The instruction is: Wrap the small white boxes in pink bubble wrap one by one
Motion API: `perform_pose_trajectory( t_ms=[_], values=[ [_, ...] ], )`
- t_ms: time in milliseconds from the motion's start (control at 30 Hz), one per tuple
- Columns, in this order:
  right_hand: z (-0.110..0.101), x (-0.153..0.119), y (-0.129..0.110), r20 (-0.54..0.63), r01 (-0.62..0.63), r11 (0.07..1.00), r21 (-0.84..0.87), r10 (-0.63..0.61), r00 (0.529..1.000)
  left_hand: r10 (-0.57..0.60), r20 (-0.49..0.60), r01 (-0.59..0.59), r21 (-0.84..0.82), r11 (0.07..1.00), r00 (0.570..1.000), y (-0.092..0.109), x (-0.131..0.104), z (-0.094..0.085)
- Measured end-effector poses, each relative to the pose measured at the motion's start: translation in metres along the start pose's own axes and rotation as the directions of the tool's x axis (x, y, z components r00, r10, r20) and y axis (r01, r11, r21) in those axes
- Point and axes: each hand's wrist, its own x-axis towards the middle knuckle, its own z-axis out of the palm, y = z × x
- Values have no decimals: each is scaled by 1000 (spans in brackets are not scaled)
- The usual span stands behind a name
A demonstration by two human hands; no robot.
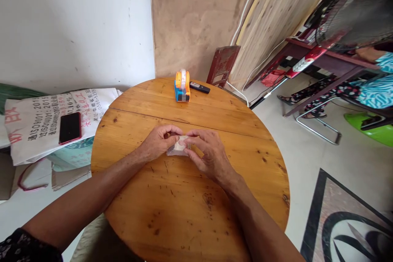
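Note:
A small whitish packet (178, 150) with a wrinkled, partly see-through look lies on the round wooden table (190, 213) between my hands. My left hand (159, 141) pinches its left upper edge with thumb and forefinger. From the other side, the curled fingers of my right hand (207, 149) grip its right end, thumb toward the near side. Fingertips cover part of the packet, and what is inside cannot be made out. Beyond my hands stands an orange and blue tape dispenser (182, 86) with a roll on it.
Beside the dispenser lies a black remote-like object (199, 87). A phone (70, 127) rests on a printed white sack (27, 127) left of the table. A wooden chair (223, 64) stands behind. At the right are a fan (353, 12) and a seated person (373, 90).

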Motion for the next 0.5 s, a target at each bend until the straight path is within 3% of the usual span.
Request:
perform_pose_trajectory(
  t_ms=[167, 367, 500],
  values=[
    [3, 3, -6, -21, 46, 992, -115, -48, 999, 9, 12, -9, 5, 1000, 1000, 2, -1, 0],
    [1, 4, -3, -79, -30, 999, -21, 28, 996, 42, -28, -41, 35, 999, 999, 1, 0, -1],
    [-5, 2, -2, -32, -3, 1000, -4, 3, 999, 41, -29, -40, 36, 999, 999, 0, -1, 0]
  ],
)
